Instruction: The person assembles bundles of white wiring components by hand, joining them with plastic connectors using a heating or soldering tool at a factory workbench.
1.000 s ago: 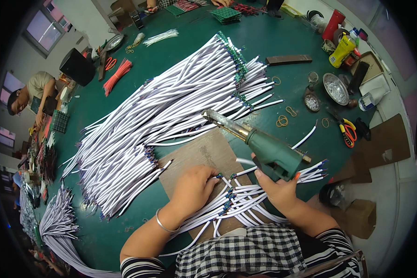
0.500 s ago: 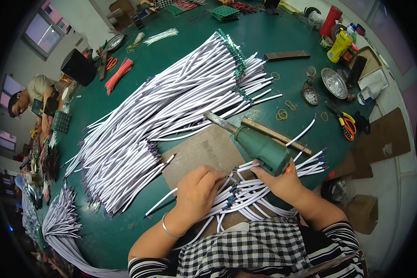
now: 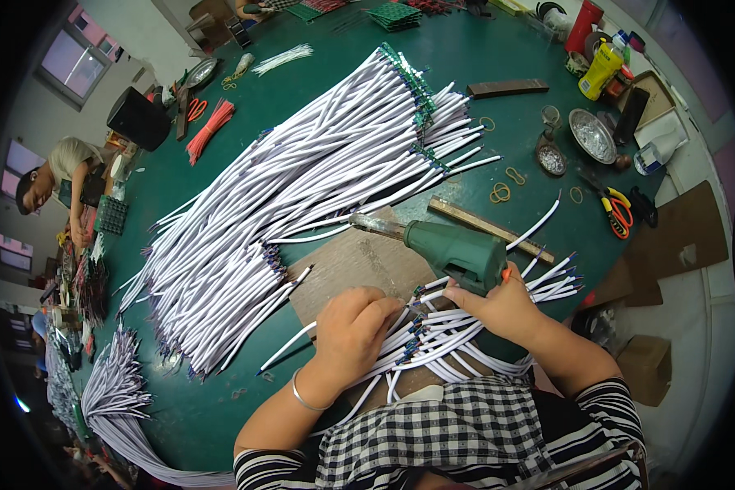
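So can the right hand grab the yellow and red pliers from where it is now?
Probably not without letting go first. The right hand is resting on the white cables beside the green heat gun. The pliers lie farther off to the right, with bare table between, so nothing blocks a stretch.

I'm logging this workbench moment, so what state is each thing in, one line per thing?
Left hand: closed on the white cables, palm down.
Right hand: gripping the green heat gun.
Green heat gun: lying flat, nozzle toward the big pile.
Cable bundle at the hands: loose, fanned across the board.
Large cable pile: spread out, untied.
Cutters: lying on the table, unheld.
Metal bowl: upright.
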`<state>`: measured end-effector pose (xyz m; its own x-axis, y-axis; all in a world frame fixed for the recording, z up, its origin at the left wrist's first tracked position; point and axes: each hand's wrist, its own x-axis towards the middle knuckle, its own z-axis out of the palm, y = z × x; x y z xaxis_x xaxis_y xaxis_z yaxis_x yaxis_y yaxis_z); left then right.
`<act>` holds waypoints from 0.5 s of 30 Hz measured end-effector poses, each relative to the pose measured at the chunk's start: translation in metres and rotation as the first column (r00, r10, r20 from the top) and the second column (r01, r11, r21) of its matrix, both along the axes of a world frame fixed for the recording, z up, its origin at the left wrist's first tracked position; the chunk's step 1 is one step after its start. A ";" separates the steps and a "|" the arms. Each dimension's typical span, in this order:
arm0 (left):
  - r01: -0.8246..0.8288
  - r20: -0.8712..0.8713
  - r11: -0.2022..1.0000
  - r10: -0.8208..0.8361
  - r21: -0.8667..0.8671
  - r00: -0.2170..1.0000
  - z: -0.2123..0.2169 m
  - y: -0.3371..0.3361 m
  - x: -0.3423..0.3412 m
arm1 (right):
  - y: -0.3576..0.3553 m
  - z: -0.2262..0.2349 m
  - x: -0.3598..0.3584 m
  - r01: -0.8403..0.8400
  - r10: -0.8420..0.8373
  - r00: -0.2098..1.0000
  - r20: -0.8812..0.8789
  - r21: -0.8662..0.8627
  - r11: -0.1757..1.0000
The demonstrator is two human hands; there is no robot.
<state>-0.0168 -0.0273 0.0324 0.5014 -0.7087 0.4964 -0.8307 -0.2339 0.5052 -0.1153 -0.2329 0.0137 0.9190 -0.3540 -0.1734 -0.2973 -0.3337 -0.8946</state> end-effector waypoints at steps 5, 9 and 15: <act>-0.001 -0.003 1.000 0.001 0.005 1.000 -0.001 0.000 0.000 | 0.001 0.005 0.002 -0.008 0.007 1.000 0.018 0.044 0.999; 0.002 -0.013 1.000 -0.002 -0.002 1.000 -0.001 0.001 0.001 | 0.003 0.008 0.003 0.004 -0.007 0.999 0.033 0.117 0.993; 0.008 0.000 1.000 -0.008 -0.012 1.000 -0.001 0.001 0.002 | 0.007 0.010 0.002 0.000 -0.013 0.994 0.109 0.124 0.992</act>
<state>-0.0150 -0.0266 0.0314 0.4955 -0.7068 0.5049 -0.8326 -0.2209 0.5079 -0.1131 -0.2263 0.0233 0.9327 -0.3421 -0.1145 -0.1970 -0.2172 -0.9560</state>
